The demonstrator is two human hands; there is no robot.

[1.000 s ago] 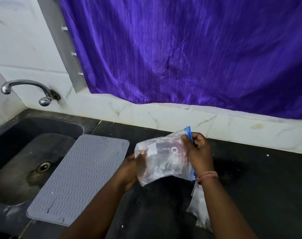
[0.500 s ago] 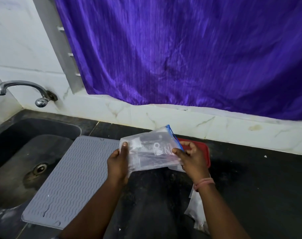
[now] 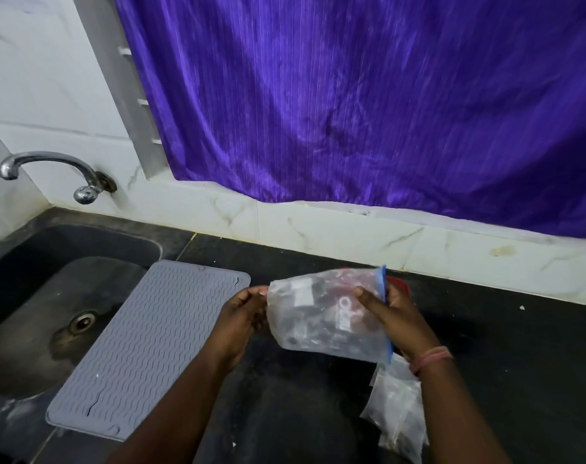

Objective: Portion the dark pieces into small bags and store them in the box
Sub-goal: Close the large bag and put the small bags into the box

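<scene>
A clear zip bag [image 3: 315, 316] with a blue seal strip hangs above the black counter, dark pieces showing through its plastic. My left hand [image 3: 241, 316] pinches its closed bottom end. My right hand [image 3: 390, 316] grips the blue-strip end, thumb on the front face. Behind the bag and my right hand a red box [image 3: 400, 285] shows only as a thin rim. More small clear bags [image 3: 397, 416] lie on the counter under my right forearm.
A grey ribbed mat [image 3: 144, 349] lies left of the hands, partly over the dark sink [image 3: 33, 313]. A chrome tap [image 3: 50, 169] juts from the marble wall. A purple curtain [image 3: 351, 95] hangs behind the black counter [image 3: 519, 363].
The bag has swung from lying flat to a more tilted, bunched hold and sits a little to the right. It now covers most of the red box.
</scene>
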